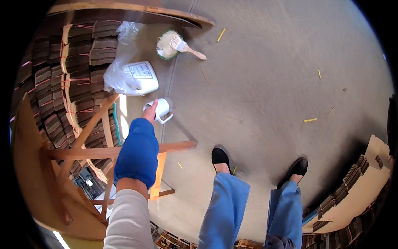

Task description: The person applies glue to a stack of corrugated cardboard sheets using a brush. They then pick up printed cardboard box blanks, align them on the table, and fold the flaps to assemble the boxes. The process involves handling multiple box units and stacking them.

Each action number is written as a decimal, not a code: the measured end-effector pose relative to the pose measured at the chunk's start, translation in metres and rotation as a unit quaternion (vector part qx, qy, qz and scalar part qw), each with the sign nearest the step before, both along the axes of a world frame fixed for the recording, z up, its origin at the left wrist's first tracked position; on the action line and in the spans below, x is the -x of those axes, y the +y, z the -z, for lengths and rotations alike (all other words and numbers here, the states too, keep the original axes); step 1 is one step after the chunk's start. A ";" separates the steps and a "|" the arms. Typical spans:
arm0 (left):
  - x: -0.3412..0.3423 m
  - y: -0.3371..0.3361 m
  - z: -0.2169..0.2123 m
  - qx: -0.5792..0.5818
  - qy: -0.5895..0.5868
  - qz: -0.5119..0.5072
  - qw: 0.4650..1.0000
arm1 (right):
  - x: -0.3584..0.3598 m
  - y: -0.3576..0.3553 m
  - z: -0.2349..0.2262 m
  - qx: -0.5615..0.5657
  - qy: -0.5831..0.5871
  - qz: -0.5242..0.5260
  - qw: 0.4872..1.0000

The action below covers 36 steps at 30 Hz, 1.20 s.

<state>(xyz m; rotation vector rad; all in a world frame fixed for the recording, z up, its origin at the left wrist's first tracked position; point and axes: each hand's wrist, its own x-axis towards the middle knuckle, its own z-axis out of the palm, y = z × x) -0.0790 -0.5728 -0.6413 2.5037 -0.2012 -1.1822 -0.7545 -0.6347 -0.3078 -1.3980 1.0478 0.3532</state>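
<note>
The left hand [150, 112] reaches down toward the floor, fingers closed on the near rim of a small white mug [161, 110] – a pinch at the lip rather than the handle, which juts out on the far-right side, away from the hand. The mug sits low on the concrete floor [265, 95], just below a white plastic jug [143, 76] with a label on its face; a crumpled clear plastic bag [118, 70] drapes over the jug's left side, so the 2 are touching. Jug and mug stand near each other, seemingly so liquid can pass from 1 to the other without carrying. Further off, a round tub of pale paste [166, 45] has a wooden-handled brush [184, 45] resting across its rim, bristles over the paste – parked there so it stays wet and off the floor. Bundled stacks of brown cardboard [78, 58] fill the left side, tied with red bands. A wooden stand [112, 152] crosses under the blue oversleeve [137, 151]. The right hand is out of view, so its state cannot be told
</note>
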 end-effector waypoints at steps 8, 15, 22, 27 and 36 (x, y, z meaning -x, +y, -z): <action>0.027 -0.031 0.000 -0.002 0.097 -0.046 0.994 | -0.018 0.002 0.000 -0.008 0.004 -0.010 1.000; 0.011 -0.022 -0.009 -0.016 0.141 -0.077 0.987 | -0.020 0.002 0.002 -0.017 -0.013 -0.007 1.000; 0.003 -0.010 -0.040 0.083 0.118 -0.234 0.961 | -0.011 0.014 0.002 -0.001 0.005 -0.007 1.000; 0.026 0.001 -0.076 0.217 0.132 -0.281 0.925 | 0.005 0.041 0.006 0.041 0.027 -0.002 0.999; 0.252 -0.002 -0.162 0.454 0.403 -0.408 0.682 | 0.030 0.097 0.048 0.145 0.083 -0.076 0.983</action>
